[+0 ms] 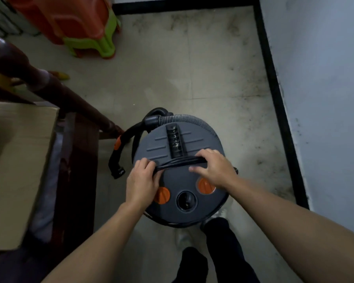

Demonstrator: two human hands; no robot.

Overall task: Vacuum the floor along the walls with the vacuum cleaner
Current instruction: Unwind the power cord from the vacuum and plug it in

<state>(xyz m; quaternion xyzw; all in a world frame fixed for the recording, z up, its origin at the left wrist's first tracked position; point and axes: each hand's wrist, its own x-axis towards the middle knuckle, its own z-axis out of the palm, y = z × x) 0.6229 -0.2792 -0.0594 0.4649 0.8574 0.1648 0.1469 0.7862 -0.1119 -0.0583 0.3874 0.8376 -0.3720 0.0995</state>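
A round grey canister vacuum cleaner (178,139) stands on the floor right in front of my feet, seen from above. Its lid carries a black handle, two orange knobs and a round black socket. A bundle of black power cord (178,161) lies across the lid. My left hand (142,180) grips the cord's left end. My right hand (214,166) holds the right end with curled fingers, thumb resting on the lid. The ribbed grey hose (194,119) curves round the far side, and a black tube with an orange collar (117,152) hangs down the left.
A stained tiled floor (192,64) runs to a black skirting (274,84) under a pale wall on the right and at the back. Stacked orange and green plastic stools (86,27) stand at the back left. Dark wooden furniture (70,99) and a cardboard box (18,160) crowd the left.
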